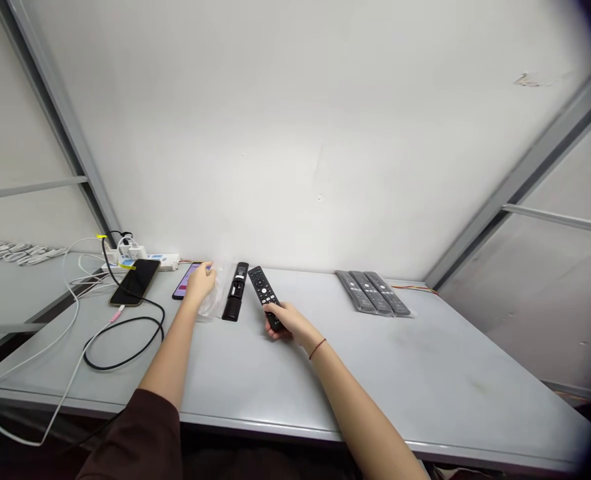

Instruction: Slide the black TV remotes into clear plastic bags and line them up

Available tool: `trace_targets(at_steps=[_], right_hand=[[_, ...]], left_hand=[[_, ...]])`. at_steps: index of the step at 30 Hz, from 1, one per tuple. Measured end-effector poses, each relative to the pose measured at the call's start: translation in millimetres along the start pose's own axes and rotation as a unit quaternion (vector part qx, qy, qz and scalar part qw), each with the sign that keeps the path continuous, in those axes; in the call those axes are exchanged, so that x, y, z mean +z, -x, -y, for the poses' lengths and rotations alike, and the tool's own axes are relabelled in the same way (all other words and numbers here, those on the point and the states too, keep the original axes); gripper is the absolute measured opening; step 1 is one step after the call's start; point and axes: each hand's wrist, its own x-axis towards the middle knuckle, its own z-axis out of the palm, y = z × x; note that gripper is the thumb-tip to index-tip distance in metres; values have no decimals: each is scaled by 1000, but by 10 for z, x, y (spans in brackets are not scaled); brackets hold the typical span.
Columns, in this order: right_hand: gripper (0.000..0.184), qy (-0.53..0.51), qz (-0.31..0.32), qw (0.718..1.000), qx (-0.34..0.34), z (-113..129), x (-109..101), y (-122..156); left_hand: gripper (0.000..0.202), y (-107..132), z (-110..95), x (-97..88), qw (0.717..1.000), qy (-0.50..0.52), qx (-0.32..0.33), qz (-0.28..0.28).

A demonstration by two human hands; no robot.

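The left sleeve is plain, very dark reddish-brown cloth, short and fairly loose, with a hem that ends near the elbow. The left forearm and left hand are bare. The right hand is bare too, and a thin reddish cord bracelet (its weave too fine to make out) circles the wrist.

In my right grip, the black remote looks like smooth, mostly matt plastic. The face-down remote has a glossier dark plastic back. I see crinkled, clear plastic film, and shiny film over the wrapped remotes. My desk is smooth with a soft sheen; the black phone looks glassy, my sleeve matt cloth.
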Motion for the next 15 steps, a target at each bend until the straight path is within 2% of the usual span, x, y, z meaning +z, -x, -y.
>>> trace_targets(at_steps=[2,5,8,10,13,15], right_hand=[[18,5,-2,1000,0,7,10,9],[18,9,1,1000,-2,11,18,10],[17,8,7,1000,1,12,19,2],[15,9,9,1000,5,12,17,-3],[15,11,11,1000,8,7,17,-10],[15,9,10,1000,9,3,18,-13]], left_hand=[[24,15,64,41,993,-108,44,4],[37,32,160,111,959,-259,107,27],[40,60,225,182,929,-345,122,48],[41,96,236,224,897,-423,117,55],[38,160,220,276,848,-514,127,29],[36,184,216,306,831,-530,168,13]])
